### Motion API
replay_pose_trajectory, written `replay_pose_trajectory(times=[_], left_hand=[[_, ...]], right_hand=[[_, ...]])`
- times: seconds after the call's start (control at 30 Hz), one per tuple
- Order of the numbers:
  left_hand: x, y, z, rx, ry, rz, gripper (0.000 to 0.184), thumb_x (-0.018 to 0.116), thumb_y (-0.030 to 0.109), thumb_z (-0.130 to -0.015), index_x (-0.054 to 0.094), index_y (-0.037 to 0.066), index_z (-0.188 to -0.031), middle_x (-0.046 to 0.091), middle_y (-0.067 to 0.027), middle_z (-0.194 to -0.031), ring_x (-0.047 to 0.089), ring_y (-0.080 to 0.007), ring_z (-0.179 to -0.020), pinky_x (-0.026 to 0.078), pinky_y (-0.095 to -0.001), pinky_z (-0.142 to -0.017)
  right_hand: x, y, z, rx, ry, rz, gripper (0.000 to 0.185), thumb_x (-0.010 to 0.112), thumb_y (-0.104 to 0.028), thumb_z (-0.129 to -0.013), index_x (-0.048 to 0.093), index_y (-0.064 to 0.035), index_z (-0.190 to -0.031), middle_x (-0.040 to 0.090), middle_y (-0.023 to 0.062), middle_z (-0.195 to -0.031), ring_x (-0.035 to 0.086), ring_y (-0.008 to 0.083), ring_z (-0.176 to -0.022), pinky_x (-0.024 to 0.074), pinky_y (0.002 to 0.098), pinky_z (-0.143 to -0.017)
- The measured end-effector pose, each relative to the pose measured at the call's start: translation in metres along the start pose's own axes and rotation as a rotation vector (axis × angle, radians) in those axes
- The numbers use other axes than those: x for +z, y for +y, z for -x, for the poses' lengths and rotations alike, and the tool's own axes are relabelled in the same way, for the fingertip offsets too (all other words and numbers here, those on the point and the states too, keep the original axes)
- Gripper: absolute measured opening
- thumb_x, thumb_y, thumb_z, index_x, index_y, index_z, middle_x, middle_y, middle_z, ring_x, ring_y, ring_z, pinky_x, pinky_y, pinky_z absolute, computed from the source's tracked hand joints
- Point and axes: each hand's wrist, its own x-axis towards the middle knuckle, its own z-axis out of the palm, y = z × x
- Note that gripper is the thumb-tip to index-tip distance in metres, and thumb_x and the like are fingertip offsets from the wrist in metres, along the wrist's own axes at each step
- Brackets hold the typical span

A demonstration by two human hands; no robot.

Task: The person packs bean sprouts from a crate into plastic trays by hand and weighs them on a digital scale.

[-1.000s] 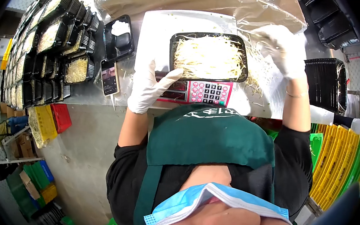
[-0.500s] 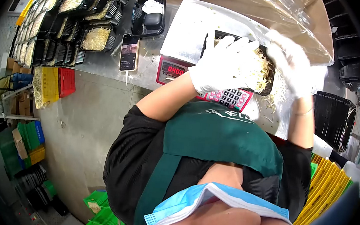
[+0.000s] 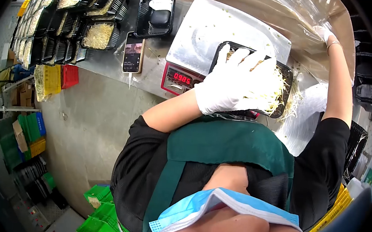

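My left hand [image 3: 237, 83], in a white glove, lies spread over the bean sprouts [image 3: 276, 91] in a black tray [image 3: 290, 78]. The tray sits over the right front part of the metal plate [image 3: 202, 33] of a scale, whose red display [image 3: 181, 78] shows at the plate's front left. Farther right, my right hand [image 3: 323, 34] reaches into a large clear plastic bag [image 3: 300, 20]; its fingertips are hidden by the plastic, so what it holds cannot be seen. Loose sprouts [image 3: 294, 101] lie at the tray's right side.
Stacked black trays of sprouts [image 3: 71, 39] stand at the left. Nearer the scale are a phone [image 3: 133, 54] and a black tray [image 3: 158, 30] with a dark case and something white. Yellow crates [image 3: 335, 206] stand at the lower right, green crates [image 3: 106, 217] at the lower left.
My left hand has come onto the sprouts, and the tray has shifted toward the front right of the scale. My right hand has moved from beside the tray to the bag.
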Motion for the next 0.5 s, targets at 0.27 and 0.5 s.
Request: replay_pose_trajectory(times=[0.27,0.5], left_hand=[[0.005,-0.004,0.000,0.086,0.026,-0.044,0.069,0.062,0.057,-0.073,0.054,0.013,-0.125,0.048,-0.0117,-0.130,0.044,-0.0329,-0.112,0.025,-0.0577,-0.095],[-0.049,0.008,0.019,-0.141,-0.007,0.357,0.084,0.084,0.033,-0.064,0.043,-0.002,-0.128,0.053,-0.0167,-0.116,0.050,-0.0261,-0.111,0.040,-0.0380,-0.096]], right_hand=[[-0.033,-0.031,0.099,0.091,0.525,-0.070,0.034,0.051,-0.030,-0.086,0.064,-0.0015,-0.099,0.065,0.0187,-0.098,0.064,0.0299,-0.091,0.0473,0.0376,-0.082],[-0.018,-0.062,0.185,-0.040,0.853,-0.294,0.013,0.068,-0.019,-0.074,0.068,-0.0068,-0.077,0.064,0.0098,-0.072,0.061,0.0215,-0.069,0.0480,0.0347,-0.066]])
